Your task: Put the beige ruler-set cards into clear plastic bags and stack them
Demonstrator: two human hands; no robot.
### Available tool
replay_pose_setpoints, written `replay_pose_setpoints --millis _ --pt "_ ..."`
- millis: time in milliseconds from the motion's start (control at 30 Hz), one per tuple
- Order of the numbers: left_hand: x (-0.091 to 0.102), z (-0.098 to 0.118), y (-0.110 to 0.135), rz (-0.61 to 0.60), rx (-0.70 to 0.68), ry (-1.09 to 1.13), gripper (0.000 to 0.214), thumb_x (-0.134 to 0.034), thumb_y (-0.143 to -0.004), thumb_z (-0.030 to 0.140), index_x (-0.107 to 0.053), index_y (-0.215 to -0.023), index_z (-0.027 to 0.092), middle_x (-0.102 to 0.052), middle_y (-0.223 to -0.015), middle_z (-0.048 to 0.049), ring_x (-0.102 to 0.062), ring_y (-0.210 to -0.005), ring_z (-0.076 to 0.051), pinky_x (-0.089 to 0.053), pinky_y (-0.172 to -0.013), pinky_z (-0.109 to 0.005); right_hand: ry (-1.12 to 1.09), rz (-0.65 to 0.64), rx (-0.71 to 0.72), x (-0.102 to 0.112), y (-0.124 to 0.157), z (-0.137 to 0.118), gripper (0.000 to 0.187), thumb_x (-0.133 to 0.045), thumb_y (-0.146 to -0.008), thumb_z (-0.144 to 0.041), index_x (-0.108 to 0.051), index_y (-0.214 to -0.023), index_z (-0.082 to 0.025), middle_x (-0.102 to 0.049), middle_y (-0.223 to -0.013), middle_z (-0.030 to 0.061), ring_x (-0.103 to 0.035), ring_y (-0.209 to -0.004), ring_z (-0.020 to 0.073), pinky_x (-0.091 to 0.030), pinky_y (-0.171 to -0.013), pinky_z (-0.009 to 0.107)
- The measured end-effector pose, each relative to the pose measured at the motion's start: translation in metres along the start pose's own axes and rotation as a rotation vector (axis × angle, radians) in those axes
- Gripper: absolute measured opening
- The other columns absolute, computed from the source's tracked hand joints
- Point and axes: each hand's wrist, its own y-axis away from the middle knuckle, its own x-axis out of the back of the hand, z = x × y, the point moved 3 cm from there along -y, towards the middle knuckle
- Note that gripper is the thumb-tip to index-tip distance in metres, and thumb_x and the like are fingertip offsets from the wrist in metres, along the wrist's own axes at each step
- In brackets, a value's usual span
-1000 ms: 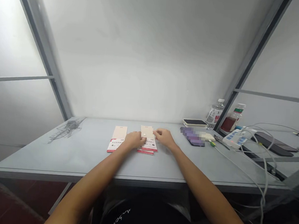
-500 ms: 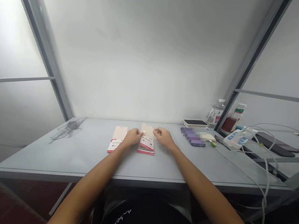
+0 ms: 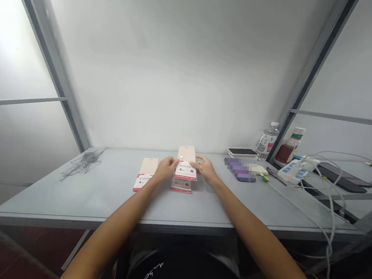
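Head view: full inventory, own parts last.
Held packet: 1, pink-white, between hands
Lower packet: 1 visible, white, beneath
Left packet: 1 visible, pink-white, left
Table: 1, grey, under packets
Scribble patch: 1, black, table left
Phone: 1, black, back right
Pixelated item: 1, purple, right
Bottle: 1, clear, back right
Jar: 1, red contents, beside bottle
Small tool: 1, grey, right
Power strip: 1, white, right
Cables: several, white, right
Flat devices: several, dark, far right
Wall: 1, white, back
Frame bars: several, grey, sides
Garment: 1, black, bottom
Left hand: 1, packet's left edge
Right hand: 1, packet's right edge
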Motion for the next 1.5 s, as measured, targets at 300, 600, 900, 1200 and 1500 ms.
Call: replay_pose_setpoints --millis 300,600,900,1200,1500 --pt "-0.003 0.001 0.007 -0.166 0.033 -0.164 0.041 -0.040 -0.074 0.060 -0.046 -0.069 0.019 -0.059 -0.068 -0.0006 -0.049 -0.056 -0.013 -0.031 -0.050 -0.025 -0.143 -0.173 -0.053 -0.012 0.010 -0.010 0.021 -0.061 -0.067 -0.033 -0.063 -0.074 -0.013 -0.064 -0.065 0.0039 -0.056 -0.055 0.0134 -0.041 -0.050 0.023" --pt "-0.003 0.010 0.012 -0.253 -0.032 -0.261 0.027 -0.032 -0.083 0.032 -0.048 -0.066 0.018 -0.058 -0.068 -0.0025 -0.046 -0.055 -0.012 -0.030 -0.050 -0.024 -0.128 -0.245 -0.144 -0.016 0.015 -0.010 0.019 -0.059 -0.068 -0.029 -0.062 -0.060 -0.012 -0.065 -0.060 0.0055 -0.060 -0.057 0.0163 -0.045 -0.055 0.026" --pt "-0.002 0.014 0.015 -0.283 -0.107 -0.332 0.030 -0.027 -0.087 0.032 -0.052 -0.077 0.019 -0.059 -0.074 -0.0027 -0.049 -0.058 -0.012 -0.033 -0.052 -0.024 -0.116 -0.265 -0.198 -0.017 0.009 0.004 0.015 -0.055 -0.070 -0.026 -0.061 -0.065 -0.013 -0.067 -0.067 0.0081 -0.062 -0.064 0.0185 -0.047 -0.056 0.027" --pt "-0.011 0.012 0.009 -0.172 -0.099 -0.455 0.027 -0.040 -0.087 0.035 -0.056 -0.092 0.015 -0.058 -0.091 -0.0058 -0.054 -0.077 -0.014 -0.043 -0.069 -0.031 -0.008 -0.195 -0.190 -0.021 0.010 0.005 0.010 -0.057 -0.068 -0.023 -0.060 -0.065 -0.013 -0.066 -0.064 0.0078 -0.060 -0.059 0.0178 -0.044 -0.053 0.026" --pt "-0.008 0.012 0.007 -0.255 -0.146 -0.347 0.028 -0.036 -0.080 0.025 -0.052 -0.059 0.017 -0.054 -0.068 -0.0037 -0.046 -0.058 -0.012 -0.032 -0.052 -0.024 0.093 -0.179 -0.096 -0.020 0.016 0.000 0.011 -0.053 -0.065 -0.021 -0.060 -0.060 -0.013 -0.064 -0.060 0.0050 -0.056 -0.054 0.0147 -0.038 -0.048 0.022"
